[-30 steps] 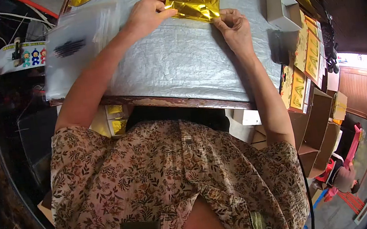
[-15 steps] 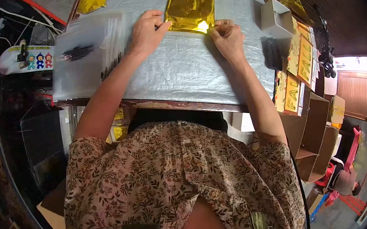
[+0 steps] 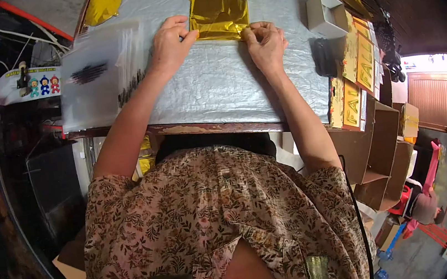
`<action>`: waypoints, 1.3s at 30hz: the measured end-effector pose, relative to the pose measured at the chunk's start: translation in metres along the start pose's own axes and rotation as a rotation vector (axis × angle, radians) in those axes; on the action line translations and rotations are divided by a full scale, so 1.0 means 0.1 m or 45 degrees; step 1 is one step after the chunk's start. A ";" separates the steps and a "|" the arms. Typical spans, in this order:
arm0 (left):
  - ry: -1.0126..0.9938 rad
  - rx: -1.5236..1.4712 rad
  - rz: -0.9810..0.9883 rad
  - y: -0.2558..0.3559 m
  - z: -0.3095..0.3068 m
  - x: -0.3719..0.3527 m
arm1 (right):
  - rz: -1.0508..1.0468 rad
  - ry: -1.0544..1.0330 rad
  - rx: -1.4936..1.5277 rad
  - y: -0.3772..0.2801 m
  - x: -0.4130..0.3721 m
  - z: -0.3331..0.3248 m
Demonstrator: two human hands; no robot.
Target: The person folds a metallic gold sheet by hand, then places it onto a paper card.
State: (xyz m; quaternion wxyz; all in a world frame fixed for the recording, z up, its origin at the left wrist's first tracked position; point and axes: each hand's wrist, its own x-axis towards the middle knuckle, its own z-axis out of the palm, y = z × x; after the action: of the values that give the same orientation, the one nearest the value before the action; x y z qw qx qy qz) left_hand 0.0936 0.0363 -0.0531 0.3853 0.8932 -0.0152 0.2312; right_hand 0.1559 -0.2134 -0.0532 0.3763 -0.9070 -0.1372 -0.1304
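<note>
A gold foil balloon [image 3: 219, 6], folded flat into a rectangle with small tabs along its edges, lies on the silver-covered table [image 3: 212, 90]. At its lower left corner is my left hand [image 3: 171, 44], with the thumb and fingertips closed on the foil edge. My right hand [image 3: 266, 45] pinches the lower right corner between thumb and fingers. The near edge between the two hands is creased and shiny.
Clear plastic sleeves [image 3: 99, 79] lie on the left. To the right are a white box [image 3: 325, 14], a dark object [image 3: 323, 57] and printed FALL packages [image 3: 362, 61]. More gold foil [image 3: 106, 3] lies at the far left corner. A person [image 3: 426, 206] is at far right.
The view has shifted slightly, so most things sit a little further left. The foil's near edge looks flatter and less glaring; both hands stay at its corners.
</note>
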 end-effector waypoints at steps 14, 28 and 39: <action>-0.020 -0.048 -0.117 0.07 -0.03 -0.03 | -0.118 -0.052 -0.287 -0.11 0.00 -0.07; -0.012 -0.056 -0.080 0.01 -0.01 -0.01 | -0.455 -0.224 -0.427 -0.41 0.31 0.58; -0.069 -0.130 -0.202 0.12 -0.10 -0.02 | -0.447 -0.205 -0.496 -0.26 0.39 0.59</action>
State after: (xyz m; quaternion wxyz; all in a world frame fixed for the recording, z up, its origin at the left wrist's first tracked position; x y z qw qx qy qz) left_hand 0.0856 0.0347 -0.0402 0.4468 0.8768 0.0335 0.1745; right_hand 0.1915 -0.1476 -0.0636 0.1542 -0.9320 -0.2941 -0.1451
